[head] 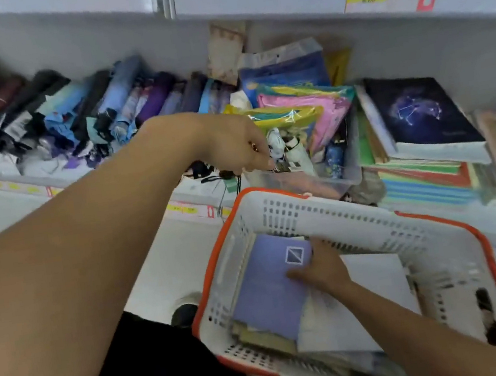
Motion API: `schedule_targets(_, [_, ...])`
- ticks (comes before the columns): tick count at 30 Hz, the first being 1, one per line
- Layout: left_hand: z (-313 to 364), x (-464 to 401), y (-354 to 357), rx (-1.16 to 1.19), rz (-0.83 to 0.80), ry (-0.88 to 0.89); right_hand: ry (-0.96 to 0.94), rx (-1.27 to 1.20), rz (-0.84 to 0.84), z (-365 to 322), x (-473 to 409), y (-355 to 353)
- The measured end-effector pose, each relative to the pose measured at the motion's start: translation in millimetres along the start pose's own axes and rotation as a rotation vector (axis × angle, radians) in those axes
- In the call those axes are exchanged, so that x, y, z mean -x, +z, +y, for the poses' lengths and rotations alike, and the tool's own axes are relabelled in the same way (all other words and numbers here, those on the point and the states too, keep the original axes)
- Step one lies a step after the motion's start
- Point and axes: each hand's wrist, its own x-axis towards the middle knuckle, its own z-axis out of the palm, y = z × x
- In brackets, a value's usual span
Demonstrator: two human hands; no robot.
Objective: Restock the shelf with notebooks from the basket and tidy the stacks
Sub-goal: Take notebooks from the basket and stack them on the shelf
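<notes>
Basket holds several notebooks; right hand pinches the lilac notebook on top, not yet lifted. Left hand, fingers curled, at clear bin; grip unclear. Shelf stacks behind look untidy. Judged early: restocking mostly left.

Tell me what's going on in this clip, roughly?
A person is restocking a shop shelf from a white basket with an orange rim. The right hand is down inside the basket, gripping a lilac notebook that lies on top of other books there. The left hand reaches up to the front edge of a clear plastic bin on the shelf. To the right, a stack of notebooks topped by a dark constellation-cover notebook already sits on the shelf. Folded umbrellas fill the left part.
</notes>
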Motion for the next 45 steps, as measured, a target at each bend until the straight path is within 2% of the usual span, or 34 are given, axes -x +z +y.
schedule_targets(3, [-3, -4, -2, -0.039, 0.03, -0.018, 0.004, -0.094, 0.158, 6, -4, 14])
schedule_targets(7, [-3, -7, 0, -0.04, -0.001, -0.035, 0.06, -0.149, 0.256, 3, -7, 5])
schedule_targets(9, [-1, -4, 0, -0.019, 0.008, -0.032, 0.106, -0.205, 0.198, -2, -3, -9])
schedule_targets(12, [2, -2, 0, -0.074, 0.0, -0.045, 0.16, -0.602, 0.087, -25, 13, -48])
schedule_targets(17, [-3, -3, 6, -0.119, -0.081, -0.14, -0.09, -1.058, -0.038, -83, 16, -131])
schedule_targets(19, [-5, 0, 6, -0.02, 0.022, -0.098, -0.097, -1.261, -0.071, -96, 6, -143])
schedule_targets(22, [-4, 4, -4, 0.267, 0.324, 0.037, -0.038, -1.546, -0.173, -94, -11, -126])
schedule_targets(23, [-2, 5, -7, 0.257, 0.381, 0.081, 0.032, -1.498, -0.196, -91, -13, -111])
schedule_targets(24, [-1, 6, -9, 0.168, 0.392, 0.109, 0.14, -1.279, -0.182, -81, -17, -90])
schedule_targets(26, [-3, 3, -10, -0.049, 0.327, 0.129, 0.251, -0.469, -0.166, -50, -25, -47])
schedule_targets(27, [-5, 2, -8, -0.133, 0.279, 0.121, 0.22, -0.119, -0.155, -35, -29, -29])
schedule_targets(28, [-8, 1, -6, -0.185, 0.233, 0.095, 0.168, 0.079, -0.134, -22, -32, -15])
schedule_targets(29, [-12, 0, -3, -0.22, 0.204, 0.065, 0.122, 0.152, -0.103, -11, -34, -4])
schedule_targets(37, [-23, 2, -4, -0.226, 0.238, 0.028, -0.016, 0.103, 0.093, 10, -18, 19])
schedule_targets(45, [-22, 2, -4, -0.205, 0.226, 0.024, 0.064, 0.128, 0.076, 9, -23, 7])
